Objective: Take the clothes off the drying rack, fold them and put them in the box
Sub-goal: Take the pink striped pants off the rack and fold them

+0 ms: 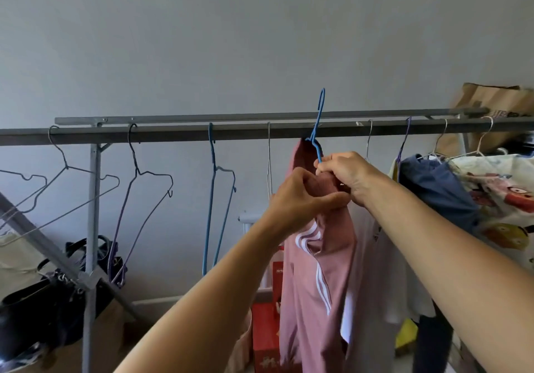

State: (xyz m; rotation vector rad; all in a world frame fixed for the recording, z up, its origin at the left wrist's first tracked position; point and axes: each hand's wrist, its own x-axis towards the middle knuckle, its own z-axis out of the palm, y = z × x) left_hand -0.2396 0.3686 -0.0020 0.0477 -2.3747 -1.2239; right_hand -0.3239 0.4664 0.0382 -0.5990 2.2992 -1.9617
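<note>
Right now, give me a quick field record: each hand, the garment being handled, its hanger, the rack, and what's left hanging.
left hand: grips the bunched top of the pink garment
right hand: pinches the blue hanger's neck
pink garment: white-striped, hangs down below both hands
blue hanger: hook lifted above the rail, off it
drying rack: grey rail, several bare wire hangers at left
remaining clothes: white garment, blue garment, printed fabric at right
box: cannot tell which

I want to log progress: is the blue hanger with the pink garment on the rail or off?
Off: the blue hanger hook rises above the rail.
</note>
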